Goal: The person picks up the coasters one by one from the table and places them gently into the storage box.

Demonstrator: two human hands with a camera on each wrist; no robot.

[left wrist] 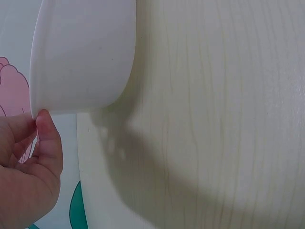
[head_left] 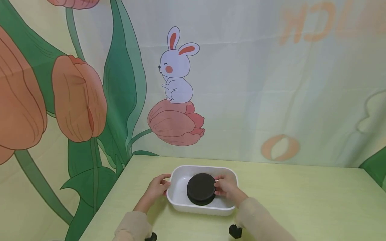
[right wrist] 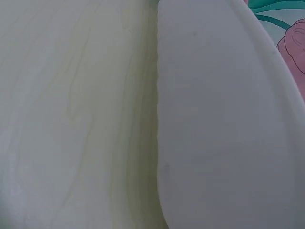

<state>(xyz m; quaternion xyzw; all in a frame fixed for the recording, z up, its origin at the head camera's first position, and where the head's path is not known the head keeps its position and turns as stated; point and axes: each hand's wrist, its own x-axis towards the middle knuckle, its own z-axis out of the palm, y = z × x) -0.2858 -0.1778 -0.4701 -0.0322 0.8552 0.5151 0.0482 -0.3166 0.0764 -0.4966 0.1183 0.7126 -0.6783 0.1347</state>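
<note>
A white rectangular basin (head_left: pixel 203 211) with rounded corners stands on the table. Inside it is a thick, round black disc-shaped object (head_left: pixel 201 187), with a smooth flat top and a lower rim showing at the front. My right hand (head_left: pixel 227 187) reaches over the basin's right side and holds the disc-shaped object by its right edge. At the left end, my left hand (head_left: pixel 156 187) pinches the basin's rim between thumb and fingers, as the left wrist view also shows. Only the basin's outer wall (right wrist: pixel 224 114) fills the right wrist view; the right hand is hidden there.
The pale wood-grain table (head_left: pixel 301 201) extends right of the basin and in front of it. Behind the table hangs a cloth backdrop (head_left: pixel 241 83) printed with tulips and a rabbit. Black wrist-worn pieces (head_left: pixel 235 231) show beneath the sleeves.
</note>
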